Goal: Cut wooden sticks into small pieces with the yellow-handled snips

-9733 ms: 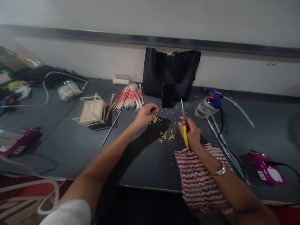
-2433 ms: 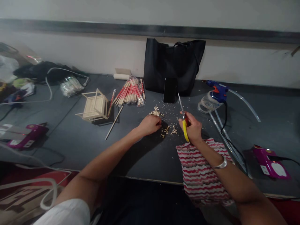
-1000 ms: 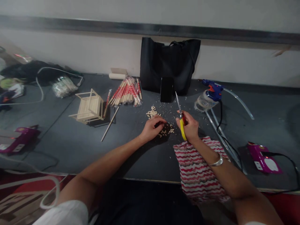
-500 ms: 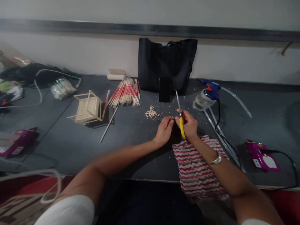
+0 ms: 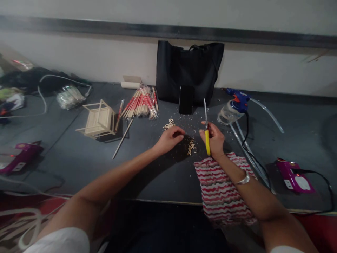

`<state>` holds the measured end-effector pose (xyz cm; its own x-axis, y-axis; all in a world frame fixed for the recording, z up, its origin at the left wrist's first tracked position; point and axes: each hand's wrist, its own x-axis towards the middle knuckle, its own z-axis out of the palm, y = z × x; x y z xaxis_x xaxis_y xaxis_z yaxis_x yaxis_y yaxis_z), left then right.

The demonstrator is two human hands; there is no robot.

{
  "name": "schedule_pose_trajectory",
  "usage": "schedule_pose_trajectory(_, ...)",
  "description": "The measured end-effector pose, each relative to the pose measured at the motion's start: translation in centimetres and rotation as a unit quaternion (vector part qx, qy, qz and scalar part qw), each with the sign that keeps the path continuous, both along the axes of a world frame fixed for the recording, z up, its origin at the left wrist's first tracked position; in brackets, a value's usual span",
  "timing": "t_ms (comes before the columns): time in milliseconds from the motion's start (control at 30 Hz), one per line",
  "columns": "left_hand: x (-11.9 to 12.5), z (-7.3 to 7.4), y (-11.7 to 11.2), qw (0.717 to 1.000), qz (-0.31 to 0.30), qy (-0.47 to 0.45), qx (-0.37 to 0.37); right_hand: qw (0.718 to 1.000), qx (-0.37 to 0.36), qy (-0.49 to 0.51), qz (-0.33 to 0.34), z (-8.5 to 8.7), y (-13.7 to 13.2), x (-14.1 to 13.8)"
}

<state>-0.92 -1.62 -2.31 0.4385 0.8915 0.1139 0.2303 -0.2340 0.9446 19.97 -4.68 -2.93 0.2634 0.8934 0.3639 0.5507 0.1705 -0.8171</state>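
Observation:
My right hand [image 5: 215, 142] is closed around a pair of scissors [image 5: 207, 142] with yellow handles. The blades point up toward the back of the table. My left hand [image 5: 168, 140] is over the table, palm down, with its fingers bent and a small gap between thumb and forefinger. I see nothing between them. Just beyond it lies a heap of short cut stick pieces [image 5: 169, 124], partly behind the fingers. Between my two hands is a second heap of cut pieces [image 5: 191, 147].
A small stick-built chair [image 5: 98, 121], a loose stick [image 5: 122, 138] and wrapped chopsticks [image 5: 142, 103] lie left. A phone [image 5: 186, 100] leans on a black bag [image 5: 189, 70]. Right are a glue gun [image 5: 238, 100] on a jar, glue sticks, a purple box [image 5: 295, 176] and striped cloth [image 5: 223, 189].
My left hand has moved left, away from my right hand, and its fingers have parted. The heap between the hands now shows. The scissors have shifted slightly right, still in my right hand.

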Motion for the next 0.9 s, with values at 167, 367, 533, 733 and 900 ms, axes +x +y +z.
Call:
schedule_pose_trajectory(167,-0.9,-0.8,-2.5,0.96,-0.153,0.151,0.178,1.0,0.003,-0.018,-0.001,-0.2,0.0,0.0)
schedule_pose_trajectory(367,1.3,-1.8,-1.9,0.947,-0.154,0.176,0.219,1.0,0.017,0.004,-0.002,-0.3,0.1,-0.1)
schedule_pose_trajectory(533,2.3,-2.1,0.1,0.968,-0.125,0.128,0.179,1.0,0.008,-0.007,-0.007,0.1,0.0,0.0)
schedule_pose_trajectory(733,1.2,-1.8,0.3,0.976,-0.115,0.101,0.156,1.0,0.014,-0.004,-0.007,0.1,0.0,-0.1)
schedule_pose_trajectory(900,1.0,-1.3,-0.9,0.929,-0.198,0.162,0.268,1.0,0.013,0.012,-0.004,0.0,0.0,-0.3)
